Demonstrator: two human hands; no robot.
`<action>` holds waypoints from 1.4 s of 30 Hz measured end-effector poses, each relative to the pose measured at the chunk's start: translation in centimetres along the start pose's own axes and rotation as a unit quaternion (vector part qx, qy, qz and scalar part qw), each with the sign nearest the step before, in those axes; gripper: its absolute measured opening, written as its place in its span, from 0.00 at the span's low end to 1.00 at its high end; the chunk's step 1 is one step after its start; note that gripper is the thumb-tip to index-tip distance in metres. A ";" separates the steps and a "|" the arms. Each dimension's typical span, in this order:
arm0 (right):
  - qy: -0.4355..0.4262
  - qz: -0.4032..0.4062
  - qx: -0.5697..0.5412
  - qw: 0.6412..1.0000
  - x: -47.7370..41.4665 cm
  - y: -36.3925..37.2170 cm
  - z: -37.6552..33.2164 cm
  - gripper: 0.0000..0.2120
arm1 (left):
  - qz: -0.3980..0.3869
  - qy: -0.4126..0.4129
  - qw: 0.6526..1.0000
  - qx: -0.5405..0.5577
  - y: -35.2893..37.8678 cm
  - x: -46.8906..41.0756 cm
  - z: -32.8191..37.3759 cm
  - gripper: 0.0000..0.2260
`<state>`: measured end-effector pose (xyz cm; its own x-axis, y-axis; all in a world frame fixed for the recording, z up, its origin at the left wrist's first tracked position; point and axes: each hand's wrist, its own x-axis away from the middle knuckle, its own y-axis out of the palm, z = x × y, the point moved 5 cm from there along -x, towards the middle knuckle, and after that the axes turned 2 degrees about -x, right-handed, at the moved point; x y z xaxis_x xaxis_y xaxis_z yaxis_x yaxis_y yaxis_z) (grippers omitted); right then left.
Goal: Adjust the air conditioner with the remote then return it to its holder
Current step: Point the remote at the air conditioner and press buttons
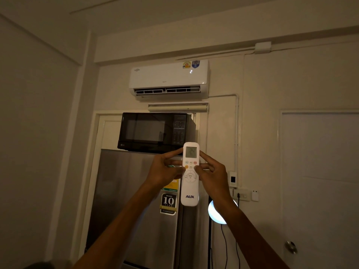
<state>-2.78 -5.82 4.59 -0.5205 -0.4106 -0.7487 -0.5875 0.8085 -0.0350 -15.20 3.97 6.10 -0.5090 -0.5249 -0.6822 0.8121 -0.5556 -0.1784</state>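
Note:
A white AUX remote (190, 188) is held upright in front of me, its small screen and round buttons facing me. My left hand (165, 170) grips its left edge, thumb near the orange button. My right hand (211, 173) holds the right edge, thumb resting on a button at the right of the second row. High on the wall above hangs the white air conditioner (167, 78), its flap open and a lit "2" on its front. I cannot make out the remote's holder in the dim light.
A black microwave (155, 133) sits on a steel fridge (136, 200) right behind the remote. A glowing round lamp (215, 212) and wall sockets (241, 195) lie to the right. A white door (320, 181) with a knob stands at far right. The room is dim.

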 end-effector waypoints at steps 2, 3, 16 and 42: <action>-0.003 0.000 0.006 1.000 0.0 0.0 0.1 0.24 | -0.002 0.000 1.000 -0.006 0.0 0.0 0.0 0.25; -0.004 -0.001 0.008 1.000 0.0 0.1 0.1 0.24 | -0.003 0.000 1.000 -0.007 0.0 0.0 0.0 0.25; 0.003 -0.014 0.006 1.000 0.0 0.2 0.5 0.23 | 0.004 -0.001 1.000 -0.008 -0.2 -0.1 -0.7 0.25; -0.002 -0.011 0.012 1.000 0.0 0.1 -1.4 0.23 | 0.008 0.016 1.000 -0.005 -0.5 -0.2 0.5 0.25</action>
<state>-3.64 -6.32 5.52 -0.5050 -0.4272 -0.7500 -0.5843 0.8088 -0.0673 -15.66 4.06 6.65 -0.4874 -0.5126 -0.7069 0.8226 -0.5411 -0.1748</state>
